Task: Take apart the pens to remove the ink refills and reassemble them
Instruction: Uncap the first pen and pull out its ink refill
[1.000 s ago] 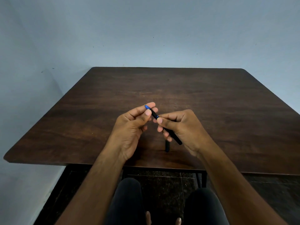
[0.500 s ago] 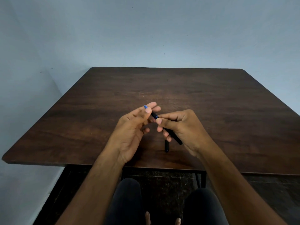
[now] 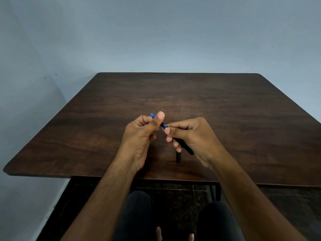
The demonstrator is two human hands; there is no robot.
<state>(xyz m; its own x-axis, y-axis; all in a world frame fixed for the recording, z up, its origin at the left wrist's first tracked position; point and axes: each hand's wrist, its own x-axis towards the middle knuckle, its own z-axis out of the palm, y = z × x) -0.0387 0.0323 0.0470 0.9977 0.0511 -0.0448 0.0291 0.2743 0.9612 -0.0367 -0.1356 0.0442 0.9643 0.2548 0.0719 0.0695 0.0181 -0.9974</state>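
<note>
The left hand has its fingers curled in tight around the blue end of a slim pen, the thumb lying straight along it with the nail facing the camera; only a short bright-blue tip pokes out past the knuckles toward the upper left. The right hand pinches the same pen just beside that — thumb and forefinger meeting on the glossy blue section, the other fingers curled under the matte black barrel, which slants down to the right and ends in a blunt butt below the palm. The two hands sit close, nearly touching, at the centre of the frame, held a little above the tabletop.

Under the right hand's fingers a second dark pen lies on the wood, only its rounded lower end showing, pointing toward the near edge.

The table is a dark brown wood-grain slab with rounded corners, dull and faintly scuffed. Behind it, a plain grey-blue wall with small specks. At the bottom of the frame — black-clad knees, bare toes and a speckled dark floor.
</note>
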